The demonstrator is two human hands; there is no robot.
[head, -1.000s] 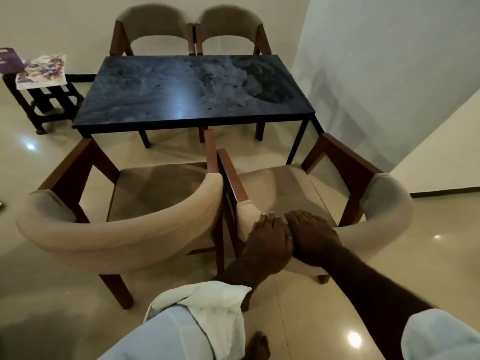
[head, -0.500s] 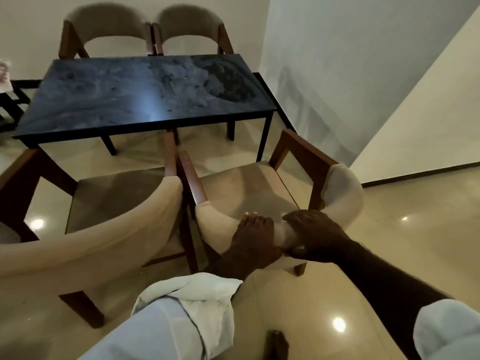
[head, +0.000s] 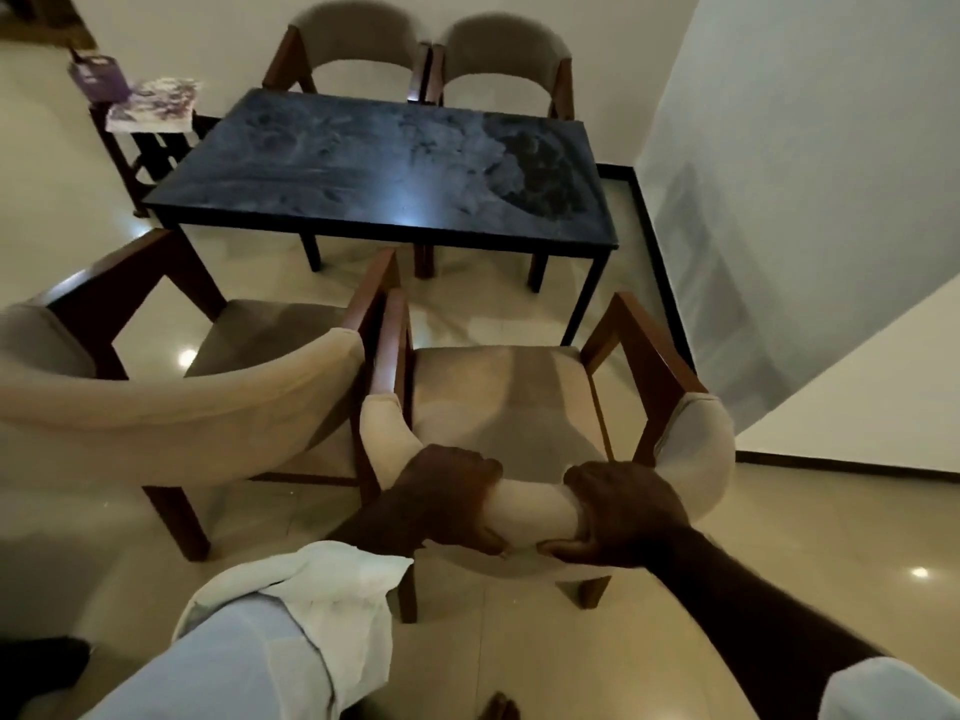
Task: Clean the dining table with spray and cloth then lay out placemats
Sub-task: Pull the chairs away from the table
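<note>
At six o'clock the left hand (head: 447, 496) and right hand (head: 623, 511) both clamp the near chair's backrest (head: 530, 506), seemingly clearing access; next, the cloth (head: 343, 579) draped on the forearm must reach the dining table (head: 384, 168) at twelve.

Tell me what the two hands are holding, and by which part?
Both grip the right-hand chair by its padded backrest: left hand and right hand apart on its curve.

Home dining room: dark table (head: 384, 174), upholstered chairs (head: 519, 407).
</note>
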